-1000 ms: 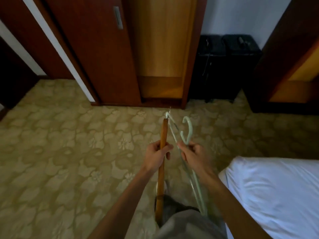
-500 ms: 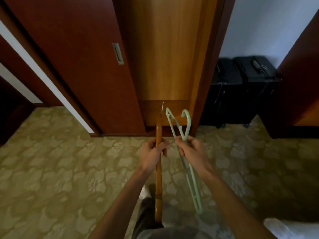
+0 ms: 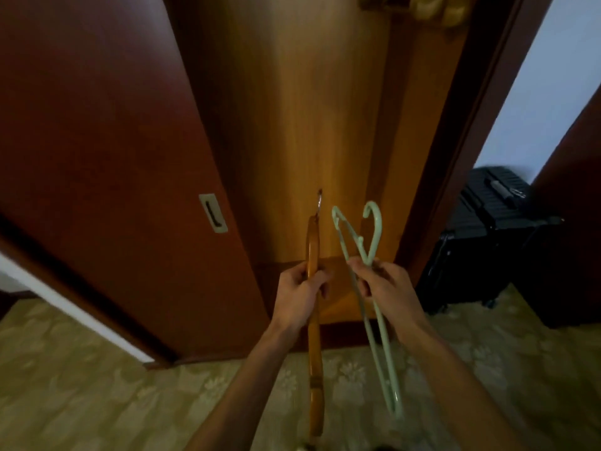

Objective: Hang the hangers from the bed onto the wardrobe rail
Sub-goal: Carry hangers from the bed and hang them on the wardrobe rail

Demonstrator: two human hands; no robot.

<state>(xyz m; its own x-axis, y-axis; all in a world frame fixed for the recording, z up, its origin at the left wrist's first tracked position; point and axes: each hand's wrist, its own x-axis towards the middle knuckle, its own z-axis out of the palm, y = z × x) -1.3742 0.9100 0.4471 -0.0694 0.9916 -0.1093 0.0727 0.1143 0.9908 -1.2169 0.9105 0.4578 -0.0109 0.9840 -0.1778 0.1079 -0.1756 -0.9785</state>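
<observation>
Before the open wardrobe (image 3: 312, 125), the left hand (image 3: 297, 296) clenched a wooden hanger (image 3: 313, 346) and the right hand (image 3: 385, 288) pinched a pale green hanger (image 3: 374, 320), both held nearly upright, hooks uppermost. No rail showed; judging by things hanging at the top edge, it lay well above both grips. Patterned carpet (image 3: 81, 392) lay below, a black suitcase (image 3: 481, 239) to the right.
</observation>
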